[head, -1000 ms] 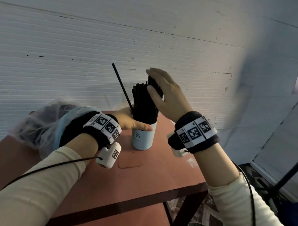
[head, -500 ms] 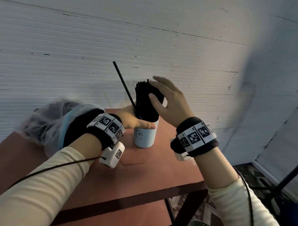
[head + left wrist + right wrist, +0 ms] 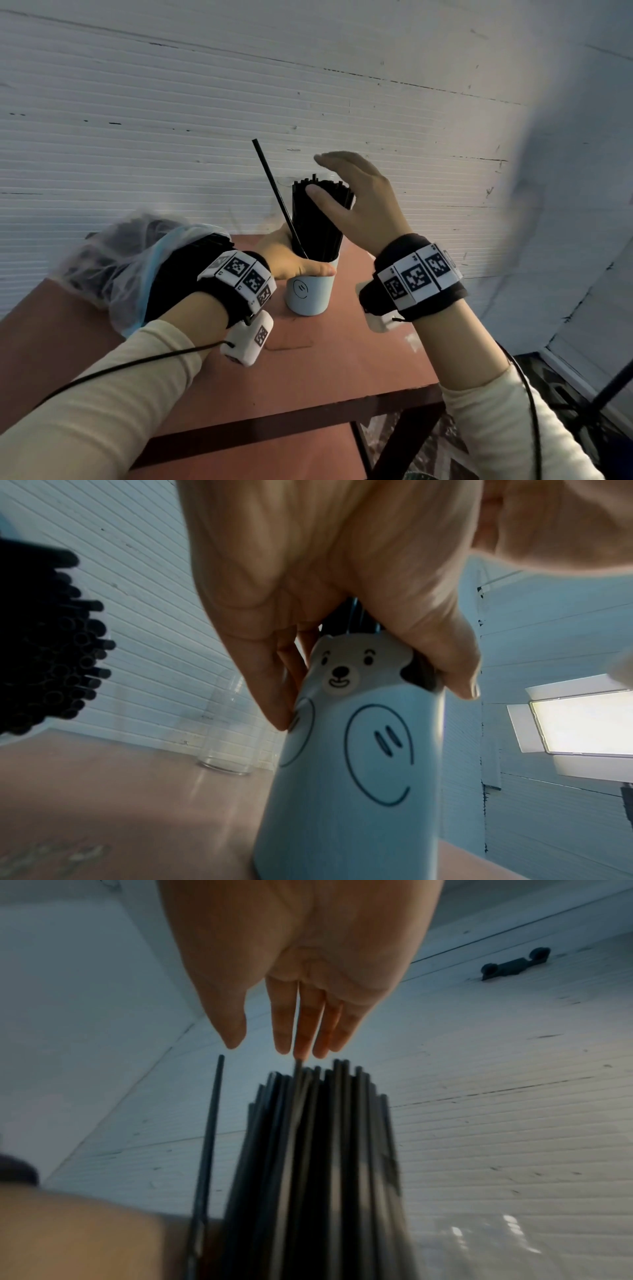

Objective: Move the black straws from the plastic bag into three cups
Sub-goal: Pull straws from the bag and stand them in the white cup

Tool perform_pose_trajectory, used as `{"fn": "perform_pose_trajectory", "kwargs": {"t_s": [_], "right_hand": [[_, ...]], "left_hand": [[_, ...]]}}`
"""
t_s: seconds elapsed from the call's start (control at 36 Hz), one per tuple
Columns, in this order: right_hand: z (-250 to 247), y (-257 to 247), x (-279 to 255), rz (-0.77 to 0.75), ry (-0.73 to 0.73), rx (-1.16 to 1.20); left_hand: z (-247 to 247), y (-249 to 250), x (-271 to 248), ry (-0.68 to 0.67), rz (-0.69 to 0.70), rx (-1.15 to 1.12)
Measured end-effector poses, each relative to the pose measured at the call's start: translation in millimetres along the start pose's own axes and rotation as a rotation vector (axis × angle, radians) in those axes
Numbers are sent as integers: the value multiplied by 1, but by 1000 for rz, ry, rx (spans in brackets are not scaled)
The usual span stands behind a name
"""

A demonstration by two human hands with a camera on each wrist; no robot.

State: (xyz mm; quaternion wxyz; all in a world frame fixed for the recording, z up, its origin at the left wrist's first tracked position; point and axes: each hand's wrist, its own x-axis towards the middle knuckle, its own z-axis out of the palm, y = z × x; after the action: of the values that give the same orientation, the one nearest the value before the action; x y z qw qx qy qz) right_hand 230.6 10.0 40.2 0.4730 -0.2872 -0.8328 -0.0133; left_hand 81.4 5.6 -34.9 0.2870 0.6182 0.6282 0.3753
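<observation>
A pale blue cup (image 3: pixel 308 294) with a smiley face and a bear print (image 3: pixel 346 777) stands on the reddish table (image 3: pixel 342 359). A thick bundle of black straws (image 3: pixel 318 219) (image 3: pixel 318 1137) stands in it, and one single straw (image 3: pixel 277 195) sticks up higher at the left. My left hand (image 3: pixel 291 263) (image 3: pixel 342 601) grips the cup's rim and the base of the straws. My right hand (image 3: pixel 352 195) (image 3: pixel 301 988) hovers open over the straw tops, fingers straight, thumb against the bundle's side. The plastic bag (image 3: pixel 126 263) holding more black straws (image 3: pixel 51 647) lies at the left.
A clear glass cup (image 3: pixel 229 723) stands on the table by the wall behind the blue cup. A white ribbed wall (image 3: pixel 308 102) closes off the far side. The table's front edge (image 3: pixel 308 421) and right corner are near my right wrist; a light panel (image 3: pixel 582 723) is at the right.
My right hand has lifted off the straw bundle and opened its fingers above the tops. The bundle has sunk lower into the cup. My left hand stays on the cup.
</observation>
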Motion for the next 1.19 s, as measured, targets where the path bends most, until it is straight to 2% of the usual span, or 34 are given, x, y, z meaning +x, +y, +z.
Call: {"fn": "perform_pose_trajectory", "kwargs": {"t_s": [0.08,0.22,0.28,0.42,0.5,0.64,0.72,0.81,0.89,1.06,1.19], "right_hand": [[2,-15,14,-42,-27,-18],[18,-27,32,7,-289,-168],[24,-26,34,3,-329,-206],[20,-26,28,-15,-275,-116],[8,-23,24,4,-184,-52],[-18,-16,16,163,-3,138],[-26,-11,9,206,72,224],[-27,-7,2,232,76,266],[-23,-3,-4,243,52,264],[-5,8,-22,256,-63,162],[4,9,-29,204,-31,140]], "left_hand": [[-1,1,-1,-11,-13,7],[-4,3,-3,-36,-17,-6],[-5,5,-4,-26,-7,8],[-6,7,-8,-38,-26,23],[-3,4,-9,-9,-8,5],[-4,5,-10,-39,23,23],[-8,7,-9,-108,61,19],[-13,12,-10,-191,55,32],[-16,12,-7,-216,55,40],[-18,6,-8,-281,79,53],[-16,-6,-3,-204,52,97]]}}
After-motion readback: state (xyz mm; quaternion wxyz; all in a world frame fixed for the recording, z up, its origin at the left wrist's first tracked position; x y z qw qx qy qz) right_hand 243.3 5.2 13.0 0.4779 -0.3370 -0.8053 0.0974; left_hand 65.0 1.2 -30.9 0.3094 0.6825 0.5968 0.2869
